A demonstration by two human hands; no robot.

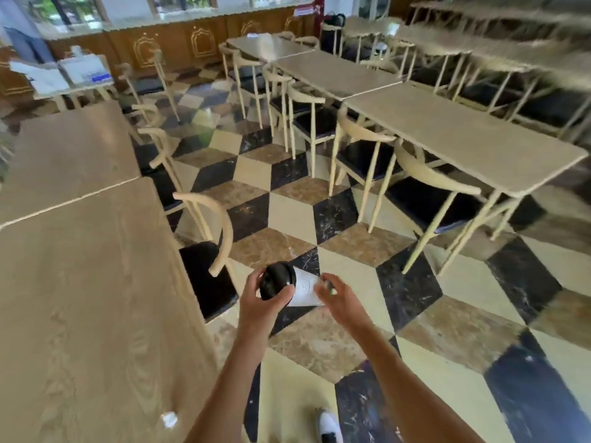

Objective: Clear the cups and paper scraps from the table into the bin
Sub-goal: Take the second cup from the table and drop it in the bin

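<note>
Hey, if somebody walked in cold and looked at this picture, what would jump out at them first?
Probably the white paper cup with a black lid, tipped on its side and held out over the checkered floor by the left hand, with the right hand at its base. Next, a small white paper scrap lying on the wooden table at lower left. No bin shows anywhere.
</note>
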